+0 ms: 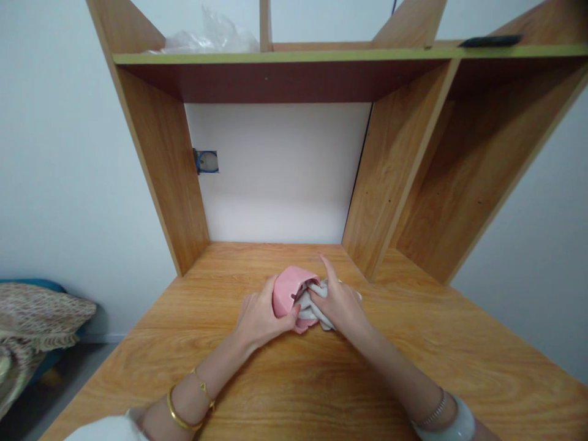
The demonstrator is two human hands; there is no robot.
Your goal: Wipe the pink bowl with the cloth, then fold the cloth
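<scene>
A glossy pink bowl-like container (290,283) with a notched rim lies tilted on its side, its opening facing right. My left hand (260,315) grips it from the left, thumb over the near rim. A light grey cloth (327,320) is bunched at the opening, partly inside the container and partly hanging out. My right hand (337,301) is closed on the cloth and pushes into the opening, with one finger raised. The fingertips inside are hidden by the rim and the cloth.
Both hands work over a wooden desk (294,392). Behind it rises a wooden shelf unit (395,177) with a clear plastic bag (211,37) and a dark flat object (491,41) on top. A wall socket box (207,162) is at the back left; a patterned fabric (41,312) lies far left.
</scene>
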